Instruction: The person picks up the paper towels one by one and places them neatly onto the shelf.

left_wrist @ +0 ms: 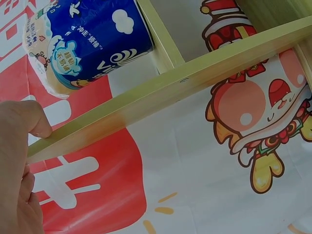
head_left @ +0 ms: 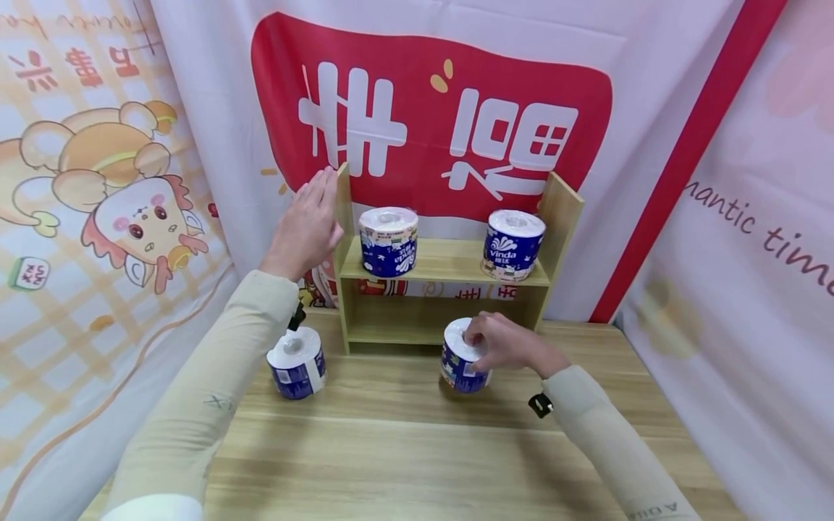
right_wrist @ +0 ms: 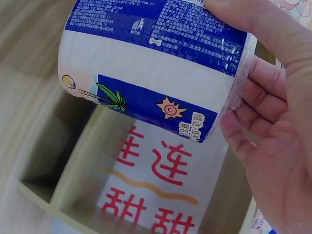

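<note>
My left hand (head_left: 306, 226) grips the upper end of the left side panel of a small wooden shelf (head_left: 449, 260), thumb (left_wrist: 36, 119) on one face and fingers on the other. A blue and white wrapped toilet roll (head_left: 461, 365) is in my right hand (head_left: 504, 341), held by its top end in front of the shelf's lower right. In the right wrist view the thumb lies on the printed wrapper of this toilet roll (right_wrist: 151, 73), with the fingers at its end. On the upper board stand a left toilet roll (head_left: 389, 246) and a right toilet roll (head_left: 511, 250).
Another toilet roll (head_left: 297, 365) stands on the wooden table (head_left: 391, 456), left of the shelf and below my left forearm. Printed cloth (head_left: 423, 87) hangs behind the shelf, with more cloth along both sides of the table.
</note>
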The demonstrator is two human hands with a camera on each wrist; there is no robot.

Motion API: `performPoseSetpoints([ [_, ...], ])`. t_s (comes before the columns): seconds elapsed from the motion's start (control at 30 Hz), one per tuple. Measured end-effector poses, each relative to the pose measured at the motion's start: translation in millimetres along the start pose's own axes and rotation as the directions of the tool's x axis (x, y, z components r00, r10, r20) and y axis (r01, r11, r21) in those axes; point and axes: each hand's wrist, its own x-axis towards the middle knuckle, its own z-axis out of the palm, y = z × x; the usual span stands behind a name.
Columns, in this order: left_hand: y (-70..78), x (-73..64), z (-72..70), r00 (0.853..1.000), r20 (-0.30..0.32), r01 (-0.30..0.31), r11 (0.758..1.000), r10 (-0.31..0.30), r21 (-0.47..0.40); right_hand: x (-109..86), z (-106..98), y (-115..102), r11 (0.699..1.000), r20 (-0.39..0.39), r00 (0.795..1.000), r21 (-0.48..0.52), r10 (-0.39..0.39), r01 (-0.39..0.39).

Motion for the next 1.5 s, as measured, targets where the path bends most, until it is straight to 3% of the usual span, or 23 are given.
performPoseSetpoints([
  [0.57, 0.9, -0.6, -2.7, 1.0, 0.009, 0.008, 1.0, -0.008, -0.014, -1.1, -36.7, 1.5, 0.998, -0.022, 1.0, -0.061, 0.0, -0.001],
  [0.93, 2.2, -0.7, -4.9, 1.0, 0.007, 0.012, 1.0, -0.011, -0.022, -1.2, -42.3, 9.3, 0.994, -0.074, 0.997, -0.105, -0.036, 0.029],
  [1.3, 2.5, -1.9, -4.1, 1.0, 0.015, 0.02, 1.0, -0.02, -0.011, -0.2, -38.6, 12.2, 0.994, -0.064, 0.998, -0.107, 0.025, -0.031],
  [1.5, 1.5, -2.1, -3.6, 1.0, 0.006, 0.021, 1.0, -0.021, -0.016, -0.7, -34.1, 15.0, 0.988, -0.084, 0.996, -0.155, 0.002, -0.015],
])
